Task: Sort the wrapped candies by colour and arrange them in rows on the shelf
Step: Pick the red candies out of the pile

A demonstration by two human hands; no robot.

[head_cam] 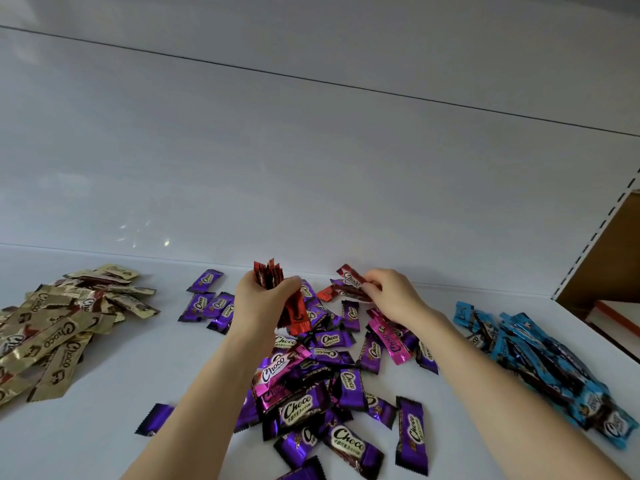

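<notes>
While only the head view is on offer, it shows the key relation well enough: the left hand (258, 299) is curled round a bundle of red candies (270, 276), held nearly upright with the crimped ends fanning away from the camera. The right hand (393, 296) is just to the right of it, at the far edge of the mixed pile (325, 382). The right fingertips pinch one more red candy (350, 277), whose long axis slants up and to the left, towards the bundle. A short gap over the pile separates candy and bundle. My guess is that the next move carries this candy leftwards into the bundle, so the right hand does the travelling.

On the white shelf (138, 375), a gold pile (59, 327) lies well apart on the left and a blue pile (540, 351) on the right. Mostly purple candies with a few pink ones (389, 339) sit between the forearms.

Another red wrapper (327, 293) lies just under the right hand, and I cannot tell whether the fingers touch it. The count in the bundle is hidden by the left palm. The gold and blue piles are cut off by the frame edges, and no neat rows show anywhere yet
</notes>
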